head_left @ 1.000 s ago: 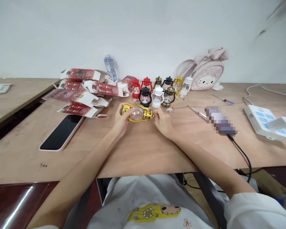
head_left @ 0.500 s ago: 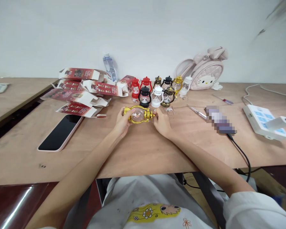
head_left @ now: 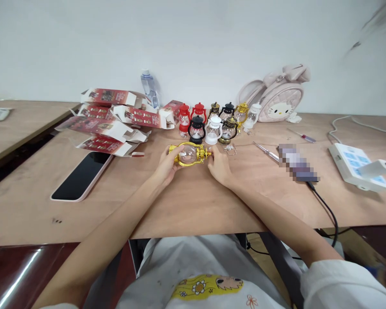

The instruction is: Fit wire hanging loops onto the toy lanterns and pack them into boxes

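Observation:
A small gold lantern point(head_left: 189, 155) with a clear globe lies sideways above the table, its base to the left and its top to the right. My left hand point(head_left: 168, 164) is closed round the base, thumb along the near end of the globe. At the lantern's top, my right hand point(head_left: 219, 164) has its fingers pinched together against the tip; whatever they hold there is too small to make out. Just behind stand several small lanterns, among them a black one point(head_left: 197, 130), a white one point(head_left: 213, 130) and a red one point(head_left: 184, 120). Thin wire pieces point(head_left: 230, 149) lie beside my right hand.
Red and white opened boxes point(head_left: 98, 126) pile up at the left, with a phone point(head_left: 82, 176) before them. A water bottle point(head_left: 149, 89) and pink bag point(head_left: 281, 101) lean at the wall. Rightward lie a screwdriver point(head_left: 304, 136), another phone point(head_left: 297, 163) and a power strip point(head_left: 357, 165).
Both hands keep nearly the same grip on the gold lantern. The view has shifted very slightly; nothing else has visibly moved.

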`<state>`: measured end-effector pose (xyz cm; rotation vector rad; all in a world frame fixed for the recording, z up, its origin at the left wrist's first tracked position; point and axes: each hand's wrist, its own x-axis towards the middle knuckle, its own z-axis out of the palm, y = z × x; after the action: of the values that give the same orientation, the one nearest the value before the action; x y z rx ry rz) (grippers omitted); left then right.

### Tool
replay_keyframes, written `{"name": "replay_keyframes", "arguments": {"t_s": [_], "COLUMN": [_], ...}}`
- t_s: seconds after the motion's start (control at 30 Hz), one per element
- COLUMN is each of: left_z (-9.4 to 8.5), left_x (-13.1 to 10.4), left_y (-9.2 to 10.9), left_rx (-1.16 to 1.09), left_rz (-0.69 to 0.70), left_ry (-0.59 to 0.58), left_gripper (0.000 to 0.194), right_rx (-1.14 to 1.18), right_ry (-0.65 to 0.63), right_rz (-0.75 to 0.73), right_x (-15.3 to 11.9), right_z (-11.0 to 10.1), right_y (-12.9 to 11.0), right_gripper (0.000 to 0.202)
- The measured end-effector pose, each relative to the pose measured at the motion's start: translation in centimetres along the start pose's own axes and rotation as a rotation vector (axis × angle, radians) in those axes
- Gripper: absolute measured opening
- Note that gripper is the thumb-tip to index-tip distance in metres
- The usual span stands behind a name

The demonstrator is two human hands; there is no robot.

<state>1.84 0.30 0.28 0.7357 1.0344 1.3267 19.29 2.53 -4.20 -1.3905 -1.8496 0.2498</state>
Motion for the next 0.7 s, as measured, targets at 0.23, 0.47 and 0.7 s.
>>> {"name": "replay_keyframes", "arguments": {"t_s": [0.23,0.47,0.7], "left_z": [-0.07,0.05,0.55], "left_x": [0.08,0.12,-0.08], "left_y": [0.04,-0.06,0.15], "left_rx": [0.014,-0.024,-0.052], "left_rz": [-0.014,-0.059,-0.126], "left_ry": [0.013,0.003,0.059], "left_gripper": [0.033,0.028,0.015], "right_rx": [0.022,-0.03,-0.163], "right_ry": [-0.023,-0.005,-0.053], "right_rz": [0.028,0.048,0.068], "right_x": [-0.13,-0.14,-0.18], "right_z": [-0.23,-0.36,-0.48], "right_y": [-0.31,-0.52,-1.0], "right_gripper": [0.018,0.019,0.025]}}
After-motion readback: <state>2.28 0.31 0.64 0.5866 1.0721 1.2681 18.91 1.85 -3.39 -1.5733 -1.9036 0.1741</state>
